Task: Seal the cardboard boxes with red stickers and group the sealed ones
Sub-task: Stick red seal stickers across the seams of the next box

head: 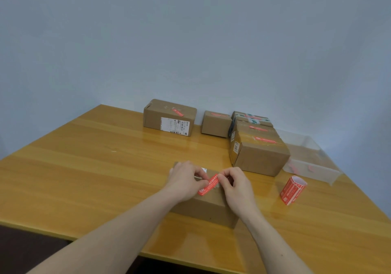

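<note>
A person is leaning over a wooden table (84, 168), working on a cardboard box (206, 209) lying near its front edge. The left hand (184, 184) and the right hand (238, 189) are covering most of the box's top, so the flap seam is hidden. Between them a red sticker (208, 184) is lying slantwise across the top; the left hand's thumb and curled fingers are pinching its near-left part, while the right hand's fingertips are pinching its far-right end. Whether the sticker is already pressed flat is hard to tell. The white print on it is too small to read. To the right of the box a roll of red stickers (293, 190) is standing on the table, well apart from the hands. Farther right, a clear plastic tray (311, 161) is sitting near the table's right edge, with blurred reddish scraps inside. At the far side, a lone sealed box (169, 117) bearing a white label is standing by the wall, and to its right a cluster of sealed boxes (254, 144) is sitting close together, partly hiding one another.
</note>
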